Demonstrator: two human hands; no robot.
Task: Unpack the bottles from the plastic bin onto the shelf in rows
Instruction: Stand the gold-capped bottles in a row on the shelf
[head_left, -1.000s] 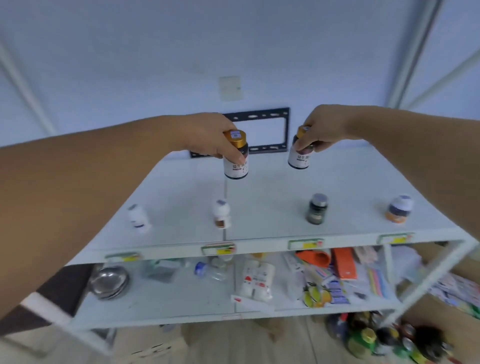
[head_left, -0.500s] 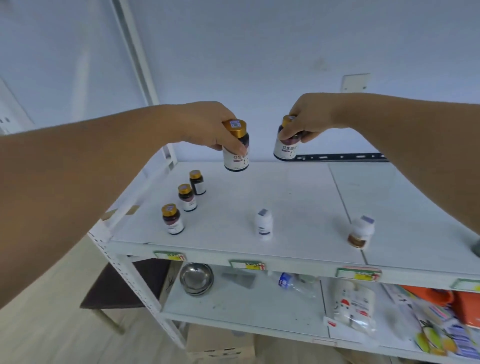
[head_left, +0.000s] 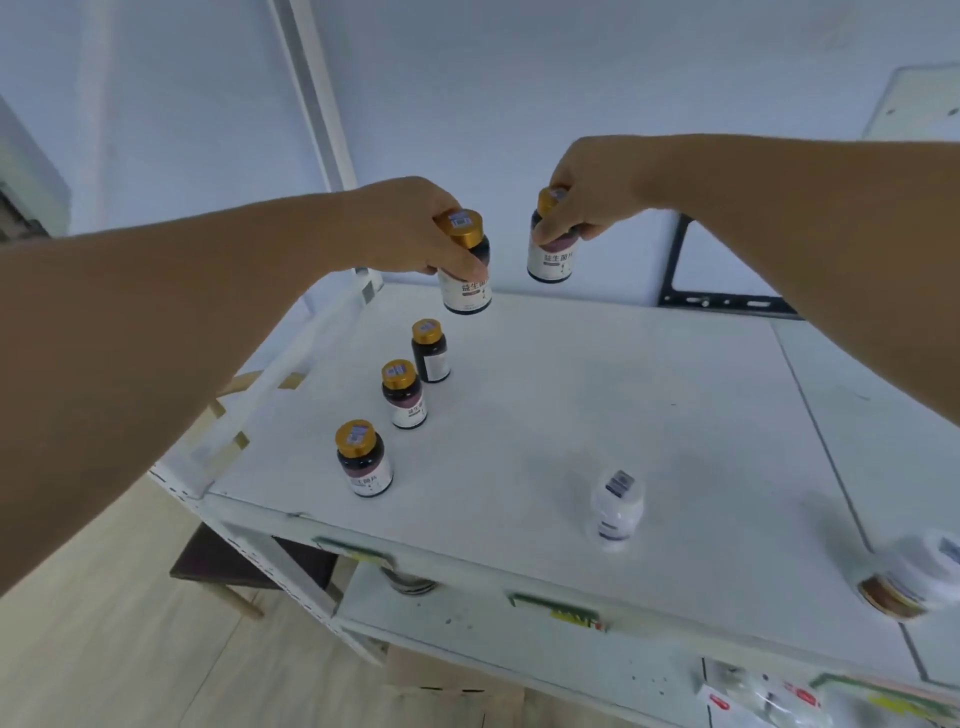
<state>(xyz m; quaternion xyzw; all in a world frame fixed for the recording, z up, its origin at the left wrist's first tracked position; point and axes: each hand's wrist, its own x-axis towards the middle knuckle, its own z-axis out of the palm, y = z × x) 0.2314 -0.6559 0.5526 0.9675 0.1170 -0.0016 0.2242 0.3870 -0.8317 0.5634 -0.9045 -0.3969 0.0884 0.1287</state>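
Note:
My left hand (head_left: 410, 228) grips a dark bottle with a gold cap (head_left: 465, 265) above the back left of the white shelf top (head_left: 597, 415). My right hand (head_left: 587, 192) holds a second gold-capped dark bottle (head_left: 550, 254) by its neck, a little to the right and also in the air. Below the left bottle, three matching bottles stand in a line running front to back: the nearest one (head_left: 363, 460), the middle one (head_left: 404, 395) and the farthest one (head_left: 430, 351). The plastic bin is out of view.
A white bottle (head_left: 615, 506) stands near the shelf's front edge, and another white bottle with a brown base (head_left: 914, 579) stands at the far right. A lower shelf (head_left: 519, 644) holds a metal bowl and packets. A dark stool (head_left: 228, 564) stands left of the rack.
My view has swung further left and closer to the shelf's left end. Both hands still hold their bottles in the air, now over the back of the row of three gold-capped bottles.

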